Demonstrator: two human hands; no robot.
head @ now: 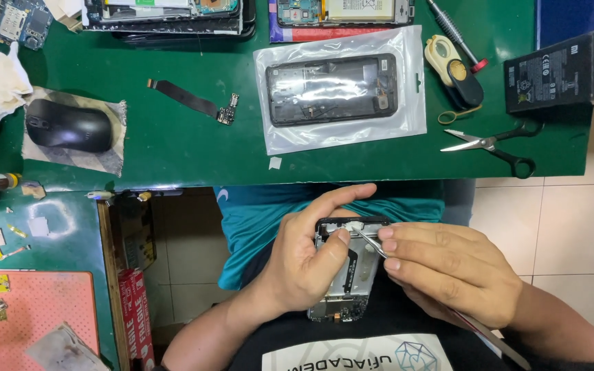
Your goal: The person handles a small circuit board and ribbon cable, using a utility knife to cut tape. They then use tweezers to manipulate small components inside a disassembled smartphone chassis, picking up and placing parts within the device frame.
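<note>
- The opened phone [348, 275] is a stripped handset with a dark frame and a bare silver inner plate, circuit parts showing at its lower end; it is held upright over the person's lap, below the near edge of the tabletop [173, 151].
- The left hand [307, 264] is closed around the phone's left side, thumb pressed near its top.
- The right hand [448, 271] has its fingers pinched on thin metal tweezers [369, 242], whose tip touches the top of the phone.
- On the green tabletop, near its middle, another phone frame lies inside a clear plastic bag [342, 89].
- Left of the bag lies a dark flex cable [194, 99]; further left, a black mouse [69, 125] sits on a cloth pad.
- Near the right edge lie scissors [493, 144], a magnifier [454, 70] and a black battery [555, 72].
</note>
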